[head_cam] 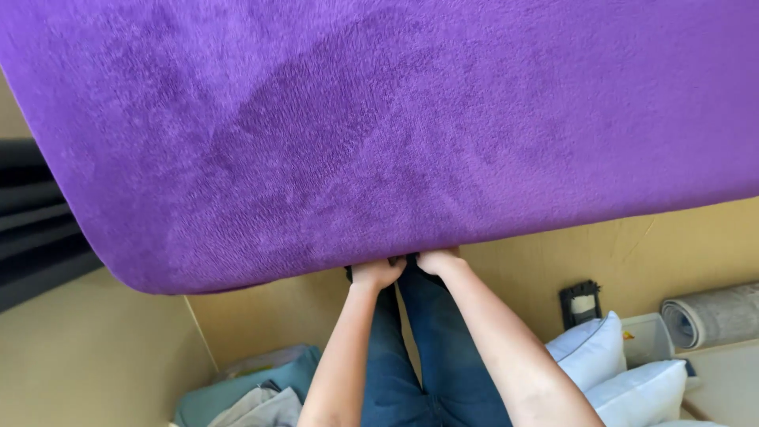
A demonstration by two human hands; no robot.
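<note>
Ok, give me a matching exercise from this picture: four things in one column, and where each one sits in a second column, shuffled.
Things:
1. fuzzy purple fitted sheet
2. plump white pillows
3. rolled grey patterned rug
4. crumpled teal fabric bundle

Places:
A. on the floor, lower left
B. far right, by the wall
C. fills the top, both hands at its edge
D. lower right, beside the legs

Pairs: 1-C, 2-D, 3-B, 4-A

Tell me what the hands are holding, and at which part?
Both the left hand and right hand grip the purple mattress cover at its near lower edge, fingers tucked under it.
</note>
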